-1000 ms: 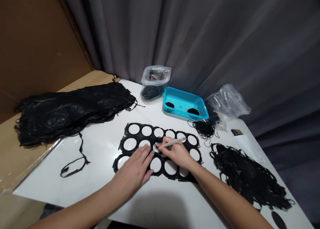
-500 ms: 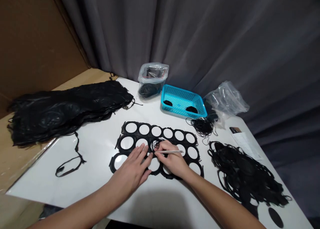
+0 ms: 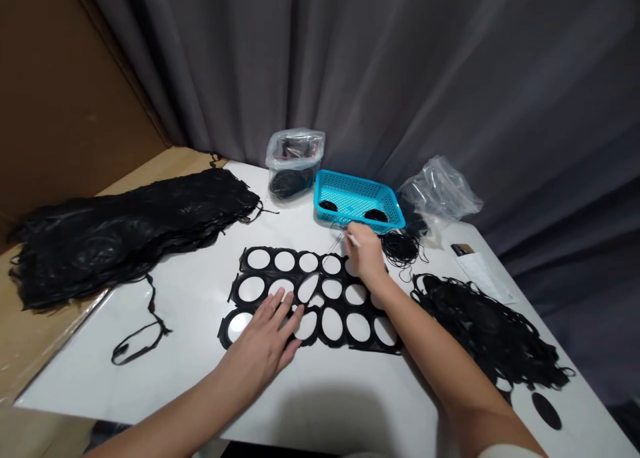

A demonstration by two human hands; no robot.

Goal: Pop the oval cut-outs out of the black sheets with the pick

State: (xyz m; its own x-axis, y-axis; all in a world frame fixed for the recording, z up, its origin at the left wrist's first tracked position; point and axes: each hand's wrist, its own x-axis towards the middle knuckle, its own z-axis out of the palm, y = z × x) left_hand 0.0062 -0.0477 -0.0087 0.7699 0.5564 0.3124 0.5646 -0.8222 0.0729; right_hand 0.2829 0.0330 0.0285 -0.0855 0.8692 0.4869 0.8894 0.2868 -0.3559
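Note:
My left hand (image 3: 265, 331) lies flat, fingers apart, on the lower left of a black sheet with rows of round holes (image 3: 345, 326). My right hand (image 3: 369, 257) is closed around a slim pale pen-like tool (image 3: 353, 239), just in front of the blue basket (image 3: 357, 180). Thin dark strands (image 3: 334, 243) trail from its fingertips toward the sheet. The sheet's web is pulled out of shape near the centre, where some holes look stretched. My right hand and forearm hide part of its right side. Two black bundles (image 3: 327, 206) are in the basket.
A stack of black sheets (image 3: 125, 228) lies at left, a loose strip (image 3: 150, 335) before it. Behind stand a bag of black pieces (image 3: 295, 171) and a clear bag (image 3: 445, 188). At right are thin black loops (image 3: 400, 247), a scrap heap (image 3: 480, 331) and a black disc (image 3: 547, 410).
My right hand has moved from the sheet's middle up toward the basket, with the tool and thin strands. The sheet's centre has become distorted. My left hand stays on the sheet.

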